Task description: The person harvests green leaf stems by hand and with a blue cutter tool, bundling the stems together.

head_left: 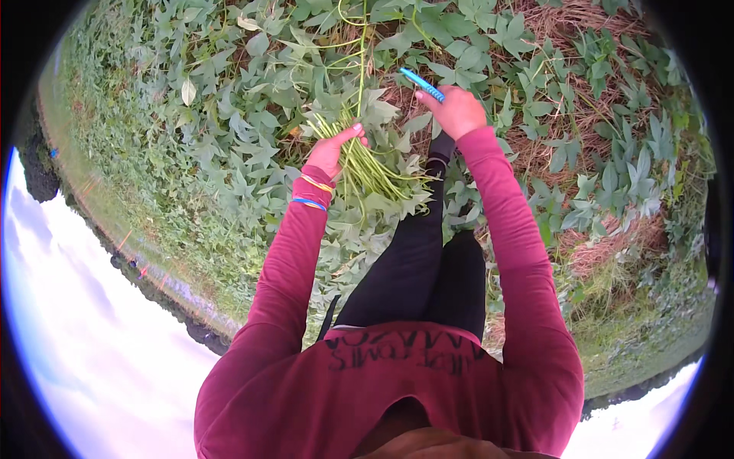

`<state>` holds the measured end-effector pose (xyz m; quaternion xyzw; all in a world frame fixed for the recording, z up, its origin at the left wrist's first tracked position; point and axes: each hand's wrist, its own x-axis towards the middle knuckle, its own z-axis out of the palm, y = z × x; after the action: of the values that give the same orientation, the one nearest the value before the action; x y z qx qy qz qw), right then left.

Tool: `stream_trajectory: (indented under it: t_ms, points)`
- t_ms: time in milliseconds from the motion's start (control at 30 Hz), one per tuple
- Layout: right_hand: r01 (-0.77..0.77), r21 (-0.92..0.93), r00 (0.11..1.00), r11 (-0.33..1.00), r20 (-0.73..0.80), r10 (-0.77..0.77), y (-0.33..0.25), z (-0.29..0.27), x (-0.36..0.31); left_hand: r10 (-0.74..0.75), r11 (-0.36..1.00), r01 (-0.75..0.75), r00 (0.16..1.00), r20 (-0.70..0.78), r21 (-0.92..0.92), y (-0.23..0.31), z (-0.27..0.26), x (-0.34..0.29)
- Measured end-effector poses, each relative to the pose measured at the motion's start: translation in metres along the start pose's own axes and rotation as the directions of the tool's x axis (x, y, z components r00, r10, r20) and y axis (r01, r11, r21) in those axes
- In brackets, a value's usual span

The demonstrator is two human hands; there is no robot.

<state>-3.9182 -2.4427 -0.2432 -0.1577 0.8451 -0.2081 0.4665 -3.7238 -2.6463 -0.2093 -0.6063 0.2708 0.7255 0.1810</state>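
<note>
My left hand (329,155) is closed around a thick bunch of long green leaf stems (376,170). Their stalks fan out to the right, and lobed green leaves hang about them. A long pale-green vine (362,65) runs up from beside the bunch toward the top of the view. To the right, apart from the bunch, my right hand (460,113) grips a slim bright-blue tool (419,81) with a ridged handle. It points up and left; its exact kind is unclear. Yellow and blue bands (310,202) circle my left wrist over the sleeve.
Dense leafy vines (206,145) spread over the ground all round, with dry brown straw (547,130) showing on the right. My black-clad legs (409,268) stand among the plants. Orange markers (144,270) and a tree line lie far off to the left.
</note>
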Motion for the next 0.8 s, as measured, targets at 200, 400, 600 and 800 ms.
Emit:
stream_trajectory:
  t_ms: [200,400,600,800]
  points:
    - [-0.192,-0.387,0.977,0.902,-0.165,0.137,0.005,0.045,0.166,0.055,0.991,-0.072,0.988,0.144,0.114,-0.005,0.028,-0.005]
    - [-0.306,0.880,0.894,0.363,0.136,0.426,0.033,0.084,0.058,0.109,0.959,-0.148,0.979,0.170,0.241,-0.047,0.023,-0.044]
    - [0.120,0.985,0.949,-0.123,-0.077,0.306,0.039,0.059,-0.054,0.048,0.805,-0.182,0.969,0.243,0.565,-0.096,0.040,-0.015]
    - [0.339,0.663,0.570,0.668,-0.709,0.415,0.104,-0.034,-0.141,0.030,0.974,-0.065,0.987,0.160,0.217,-0.046,0.084,-0.038]
